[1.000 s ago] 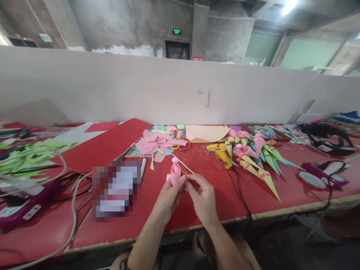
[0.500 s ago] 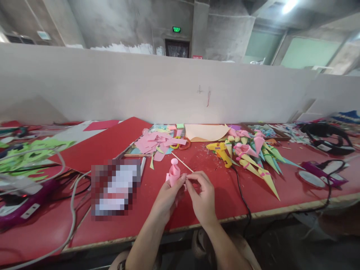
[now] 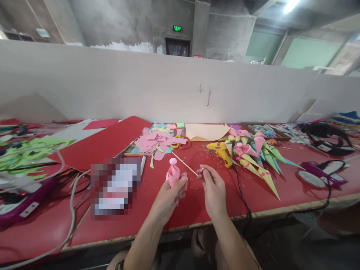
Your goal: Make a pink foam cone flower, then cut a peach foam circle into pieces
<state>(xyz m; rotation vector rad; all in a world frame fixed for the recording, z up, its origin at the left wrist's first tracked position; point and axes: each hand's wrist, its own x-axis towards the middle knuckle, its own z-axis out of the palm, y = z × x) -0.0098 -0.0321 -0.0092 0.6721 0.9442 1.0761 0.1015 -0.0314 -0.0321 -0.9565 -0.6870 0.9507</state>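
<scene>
My left hand (image 3: 172, 191) is closed around a pink craft-foam figure (image 3: 173, 173) with a round pink ball on top. A pointed pink end shows below the fingers. To the right of it, my right hand (image 3: 212, 187) is apart from the figure, its thumb and fingers pinched together. Something small and pale shows at those fingertips, too small to name. A thin wooden stick (image 3: 184, 163) lies on the table, one end close to the right fingertips. Beyond that hand rests a yellow hot glue gun (image 3: 221, 152), its black cord running toward the table's front edge.
Finished-looking foam cones (image 3: 263, 174) in yellow, pink and blue are heaped at the right. Pink foam pieces (image 3: 156, 140) lie at the back, near orange-handled scissors (image 3: 185, 144). A blurred-out rectangular object (image 3: 118, 189) is left of my hands. Purple power strips (image 3: 28, 202) and cables flank the table.
My right hand has drawn away to the right from the pink figure, its fingers still pinched. My left hand keeps hold of the figure in nearly the same place.
</scene>
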